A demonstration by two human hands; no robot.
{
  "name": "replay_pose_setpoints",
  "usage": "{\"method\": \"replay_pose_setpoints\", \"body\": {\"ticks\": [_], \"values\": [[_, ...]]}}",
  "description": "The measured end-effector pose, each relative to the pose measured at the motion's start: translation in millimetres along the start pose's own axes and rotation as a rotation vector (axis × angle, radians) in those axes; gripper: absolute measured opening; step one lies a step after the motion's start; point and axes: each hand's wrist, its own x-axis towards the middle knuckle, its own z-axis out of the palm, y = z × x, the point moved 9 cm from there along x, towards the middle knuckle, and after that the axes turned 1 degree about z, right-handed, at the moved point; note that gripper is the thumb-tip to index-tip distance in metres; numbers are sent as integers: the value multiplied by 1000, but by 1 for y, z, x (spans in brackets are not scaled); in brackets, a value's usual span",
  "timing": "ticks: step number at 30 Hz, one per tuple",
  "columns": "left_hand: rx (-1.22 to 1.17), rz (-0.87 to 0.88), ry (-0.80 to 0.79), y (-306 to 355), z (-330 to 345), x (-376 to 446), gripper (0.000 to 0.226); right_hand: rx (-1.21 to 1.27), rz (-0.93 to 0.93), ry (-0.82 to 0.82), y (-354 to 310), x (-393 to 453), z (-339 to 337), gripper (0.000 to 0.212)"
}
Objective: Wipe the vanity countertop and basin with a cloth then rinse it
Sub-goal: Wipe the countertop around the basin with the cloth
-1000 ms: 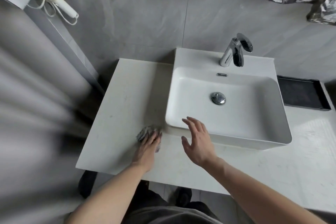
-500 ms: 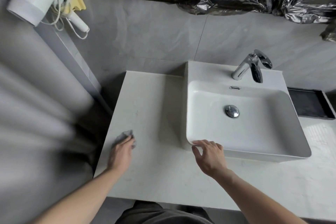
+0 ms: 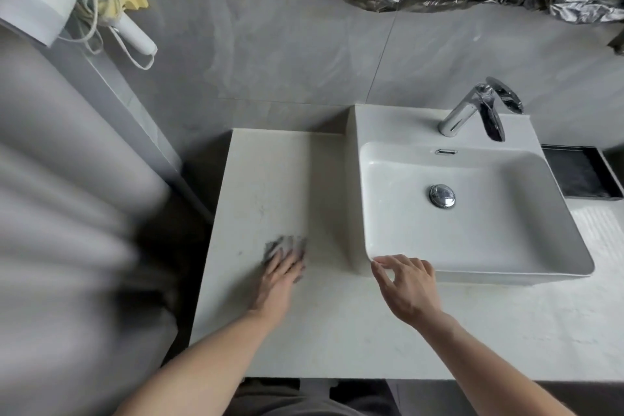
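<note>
countertop (image 3: 304,341): pale stone | on it: white basin (image 3: 526,257), grey cloth (image 3: 275,246), black tray (image 3: 574,176)

Both forearms are bare up to the picture's lower edge, with no sleeves, watch or rings showing on the left hand (image 3: 280,275) or right hand (image 3: 407,287). Dark grey clothing (image 3: 297,402) covers the lap below.

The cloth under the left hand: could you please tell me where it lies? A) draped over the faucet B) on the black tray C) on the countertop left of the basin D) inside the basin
C: the left hand presses the grey cloth flat on the countertop, left of the basin.
</note>
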Motion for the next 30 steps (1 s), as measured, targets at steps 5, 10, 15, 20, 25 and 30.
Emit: {"method": "replay_pose_setpoints", "body": {"ticks": [5, 10, 15, 20, 25, 30], "values": [[158, -265, -12, -102, -63, -36, 52, -40, 37, -37, -5, 3, 1, 43], [202, -240, -71, -72, -65, -8, 47, -53, 6, -94, -11, 6, 5, 45], [42, -116, -151, 42, -5, 43, 53, -53, -29, -127, -11, 8, 6, 47], [102, 32, -271, 102, 31, 68, 73, -50, -26, -129, -9, 9, 9, 47], [53, 97, -122, 50, -5, 59, 55, -45, -29, -115, -9, 8, 9, 46], [145, -245, -72, -67, -67, 23, 63, -63, -23, -126, -11, 8, 8, 47]]}}
